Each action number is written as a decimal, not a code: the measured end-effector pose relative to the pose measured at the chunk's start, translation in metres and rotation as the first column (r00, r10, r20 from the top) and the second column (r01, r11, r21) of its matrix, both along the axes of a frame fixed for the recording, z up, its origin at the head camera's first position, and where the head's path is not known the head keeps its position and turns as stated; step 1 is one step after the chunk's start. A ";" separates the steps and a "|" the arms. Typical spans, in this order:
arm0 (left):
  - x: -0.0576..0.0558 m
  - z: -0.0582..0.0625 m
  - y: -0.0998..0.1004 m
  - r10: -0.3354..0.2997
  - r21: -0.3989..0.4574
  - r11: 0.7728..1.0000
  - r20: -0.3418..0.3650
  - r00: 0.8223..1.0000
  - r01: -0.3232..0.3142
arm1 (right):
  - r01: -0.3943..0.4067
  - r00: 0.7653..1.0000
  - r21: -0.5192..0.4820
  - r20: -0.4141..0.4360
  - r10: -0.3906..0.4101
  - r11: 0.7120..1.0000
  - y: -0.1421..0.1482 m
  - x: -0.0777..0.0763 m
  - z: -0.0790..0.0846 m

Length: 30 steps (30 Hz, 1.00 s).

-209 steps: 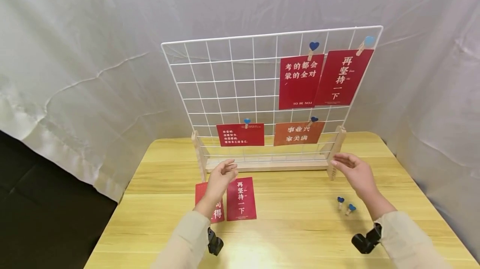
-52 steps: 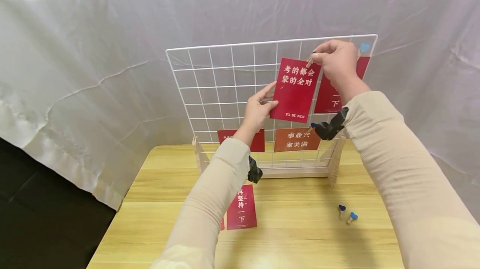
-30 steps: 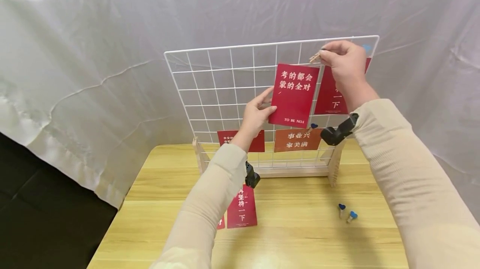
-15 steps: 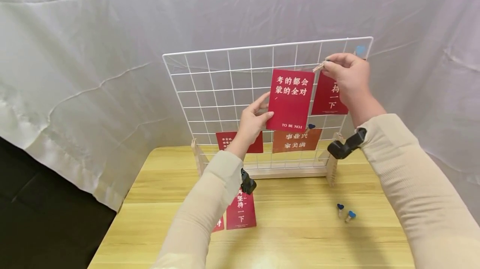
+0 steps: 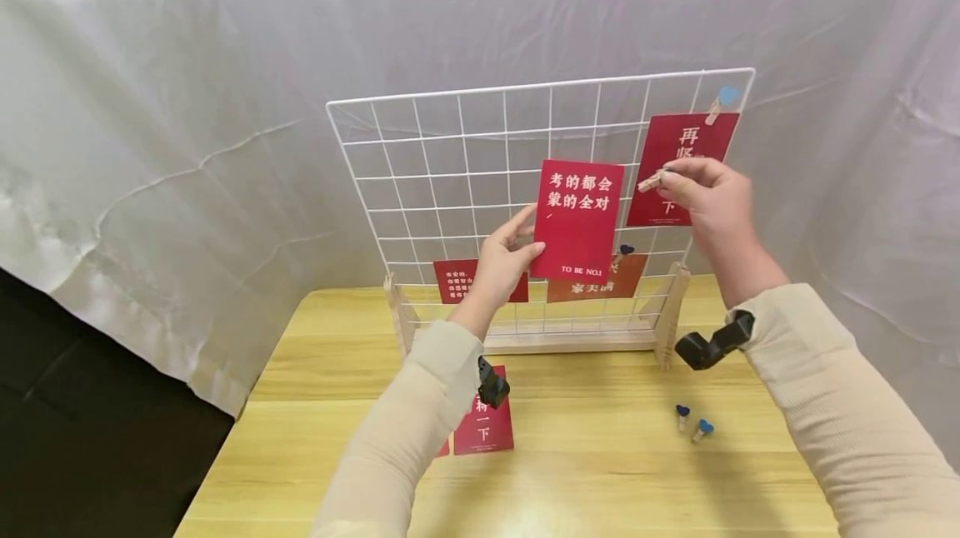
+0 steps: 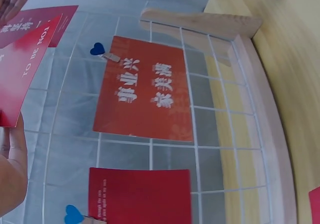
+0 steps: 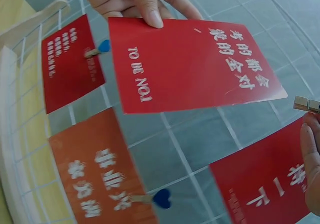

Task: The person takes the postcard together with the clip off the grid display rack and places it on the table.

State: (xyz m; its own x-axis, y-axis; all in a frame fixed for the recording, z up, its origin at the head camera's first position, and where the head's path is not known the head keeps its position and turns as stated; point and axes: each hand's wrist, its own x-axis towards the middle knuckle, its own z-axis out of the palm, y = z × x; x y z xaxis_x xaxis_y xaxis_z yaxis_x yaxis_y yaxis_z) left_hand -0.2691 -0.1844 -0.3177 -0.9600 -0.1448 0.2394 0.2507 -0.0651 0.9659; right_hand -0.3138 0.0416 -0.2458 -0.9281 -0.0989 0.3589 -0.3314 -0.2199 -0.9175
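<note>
left hand (image 5: pixel 498 268) pinches red card (image 5: pixel 576 231) | right hand (image 5: pixel 717 203) pinches wooden clip (image 5: pixel 650 181) | card between hands

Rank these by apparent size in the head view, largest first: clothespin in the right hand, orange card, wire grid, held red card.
1. Wire grid
2. Held red card, perhaps enlarged by nearness to the camera
3. Orange card, partly hidden
4. Clothespin

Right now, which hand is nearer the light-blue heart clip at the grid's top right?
Right. The right hand is below the light-blue heart clip, in front of the red card hanging there; the left hand is lower and farther left, holding another card.
</note>
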 end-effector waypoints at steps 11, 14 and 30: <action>0.017 -0.025 0.002 0.020 0.012 1.000 0.059 0.998 -0.021 | 0.015 0.997 -0.037 0.082 -0.012 0.999 0.015 0.017 -0.051; 0.021 -0.033 0.003 0.019 0.028 0.999 0.085 0.996 -0.022 | -0.015 0.995 -0.096 0.092 0.024 0.995 0.019 0.021 -0.063; 0.040 -0.086 0.010 0.023 0.083 0.996 0.185 0.982 -0.039 | -0.044 0.991 -0.079 0.124 0.054 0.996 0.033 0.037 -0.127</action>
State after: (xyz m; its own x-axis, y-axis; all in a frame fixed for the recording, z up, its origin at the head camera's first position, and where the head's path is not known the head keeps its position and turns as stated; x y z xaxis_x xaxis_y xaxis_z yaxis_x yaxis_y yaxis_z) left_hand -0.2288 -0.1749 -0.4035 -0.9812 -0.1879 0.0443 0.0723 -0.1451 0.9868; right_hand -0.2766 0.0744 -0.3729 -0.9610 -0.1224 0.2478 -0.2015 -0.3032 -0.9314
